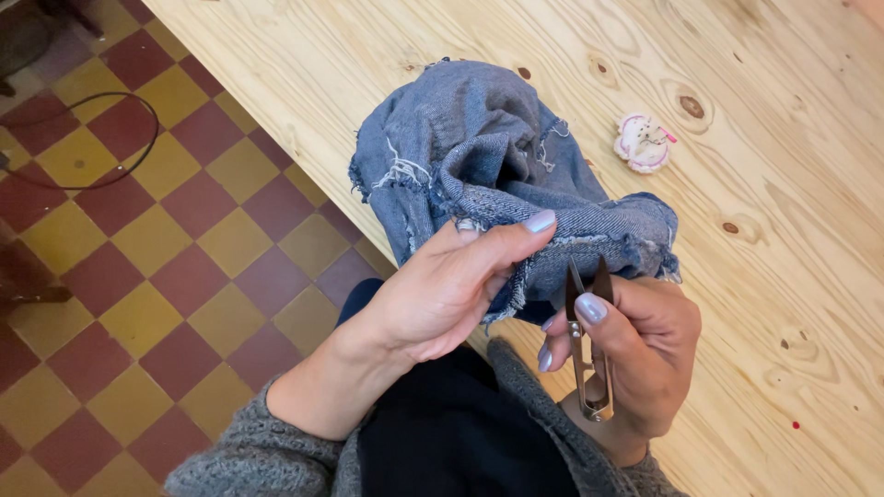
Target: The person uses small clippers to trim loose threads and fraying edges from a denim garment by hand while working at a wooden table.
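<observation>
Frayed blue denim (497,166) bunches mid-frame on the pale wood surface (783,304); left hand (451,285) pinches its hem, right hand (635,354) grips small metal snips (587,345).

Home sewing corner, plywood worktable (755,304), pincushion (642,142), thread snips (587,345), checkered floor tiles (166,248)

Grey knit sleeves on both arms, dark garment beneath; pale lilac polish on fingernails.

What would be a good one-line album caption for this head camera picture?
Left hand pinches frayed blue denim while right hand holds small thread snips at a wooden table.
</observation>
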